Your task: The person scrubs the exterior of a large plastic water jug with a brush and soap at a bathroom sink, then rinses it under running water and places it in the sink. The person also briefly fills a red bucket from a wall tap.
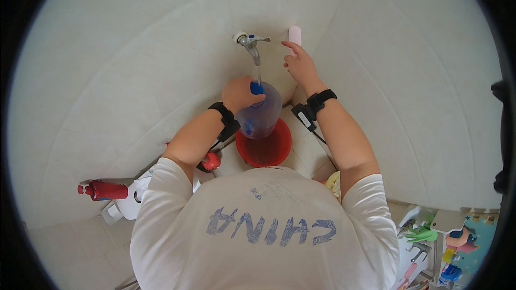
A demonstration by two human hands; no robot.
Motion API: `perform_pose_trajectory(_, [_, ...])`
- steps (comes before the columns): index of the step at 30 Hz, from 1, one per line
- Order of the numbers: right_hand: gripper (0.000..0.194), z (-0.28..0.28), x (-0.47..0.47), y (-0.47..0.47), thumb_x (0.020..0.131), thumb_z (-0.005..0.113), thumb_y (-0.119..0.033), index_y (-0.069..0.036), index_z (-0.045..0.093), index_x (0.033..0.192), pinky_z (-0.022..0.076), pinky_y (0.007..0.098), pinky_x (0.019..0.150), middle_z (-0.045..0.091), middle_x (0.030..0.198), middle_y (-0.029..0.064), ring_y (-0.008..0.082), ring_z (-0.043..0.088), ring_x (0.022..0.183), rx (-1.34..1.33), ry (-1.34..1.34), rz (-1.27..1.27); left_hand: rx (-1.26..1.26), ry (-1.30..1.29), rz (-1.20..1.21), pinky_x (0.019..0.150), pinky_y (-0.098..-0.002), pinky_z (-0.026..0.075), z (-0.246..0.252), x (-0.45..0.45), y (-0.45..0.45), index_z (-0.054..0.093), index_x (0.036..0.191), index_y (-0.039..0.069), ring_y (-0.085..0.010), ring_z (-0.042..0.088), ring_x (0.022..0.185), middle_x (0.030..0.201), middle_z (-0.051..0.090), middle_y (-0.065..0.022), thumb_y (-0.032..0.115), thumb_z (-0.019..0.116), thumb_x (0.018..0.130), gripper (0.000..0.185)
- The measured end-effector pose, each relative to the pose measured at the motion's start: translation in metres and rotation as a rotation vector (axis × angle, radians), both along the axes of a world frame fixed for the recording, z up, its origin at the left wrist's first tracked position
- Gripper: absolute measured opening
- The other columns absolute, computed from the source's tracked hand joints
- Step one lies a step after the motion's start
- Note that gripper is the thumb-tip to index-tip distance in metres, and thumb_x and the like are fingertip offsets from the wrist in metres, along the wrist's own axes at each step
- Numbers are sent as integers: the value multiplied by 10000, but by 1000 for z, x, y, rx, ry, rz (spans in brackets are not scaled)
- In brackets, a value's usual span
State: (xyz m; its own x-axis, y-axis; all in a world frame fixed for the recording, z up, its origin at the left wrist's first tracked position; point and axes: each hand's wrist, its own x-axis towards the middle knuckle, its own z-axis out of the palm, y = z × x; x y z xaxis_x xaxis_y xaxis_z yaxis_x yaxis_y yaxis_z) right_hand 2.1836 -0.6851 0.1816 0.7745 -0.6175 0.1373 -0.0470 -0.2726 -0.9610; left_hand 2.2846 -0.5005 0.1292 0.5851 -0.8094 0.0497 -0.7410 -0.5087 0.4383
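A metal wall tap [252,48] with a lever handle runs a thin stream of water [259,74] down to the blue mouth [257,88] of a large translucent bluish plastic water jug [264,117]. My left hand [241,94] grips the jug around its neck. Below, a red plastic bucket [268,151] is partly covered by the jug; whether the jug rests on it I cannot tell. To the right of the tap lever, my right hand [300,64] is raised and holds nothing, its index finger extended and the other fingers bent.
Behind my right hand, a pink fixture [295,34] sits on the pale wall. A red bottle [108,190] is at lower left, and a round red object [211,161] lies near my left forearm. At lower right are a green glove [421,233] and a basin tap [421,249].
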Motion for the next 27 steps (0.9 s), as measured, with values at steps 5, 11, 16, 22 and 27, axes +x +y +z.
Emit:
perform_pose_trajectory(5, [431, 7, 17, 10, 844, 504, -38, -75, 620, 1257, 475, 327, 655, 622, 800, 137, 191, 572, 683, -81, 9, -16, -22, 18, 61, 805, -455, 527, 3, -9, 8, 656, 1064, 32, -377, 659, 912, 978, 689, -196, 496, 763, 694, 603])
perform_pose_trajectory(11, [500, 17, 35, 35, 849, 484, -33, -117, 593, 1329, 435, 264, 636, 574, 817, 48, 115, 535, 715, -119, -60, -37, -87, 38, 135, 805, -458, 526, 11, -17, 20, 647, 1049, 4, -387, 658, 922, 976, 686, -217, 489, 764, 714, 601])
perform_pose_trajectory(16, [503, 29, 33, 46, 837, 498, -33, -113, 587, 1325, 482, 366, 729, 606, 995, 216, 285, 583, 809, -166, -1, 9, -135, 83, 159, 809, -458, 523, 16, -20, 37, 626, 1086, 0, -391, 658, 928, 992, 683, -226, 468, 763, 732, 603])
perform_pose_trajectory(22, [595, 31, 11, 72, 827, 484, -3, -103, 484, 1413, 481, 420, 739, 597, 955, 250, 358, 587, 818, -535, 67, -84, -182, 104, 117, 815, -459, 526, 17, -26, 50, 606, 1132, 29, -379, 657, 934, 998, 683, -206, 450, 749, 724, 604])
perform_pose_trajectory(27, [554, 9, -41, 70, 863, 520, -56, -55, 451, 1412, 453, 431, 960, 537, 1204, 302, 429, 539, 1117, -482, 85, -44, -111, 70, -29, 837, -435, 526, 15, -34, 56, 609, 1150, 35, -369, 658, 955, 1034, 682, -193, 425, 754, 728, 592])
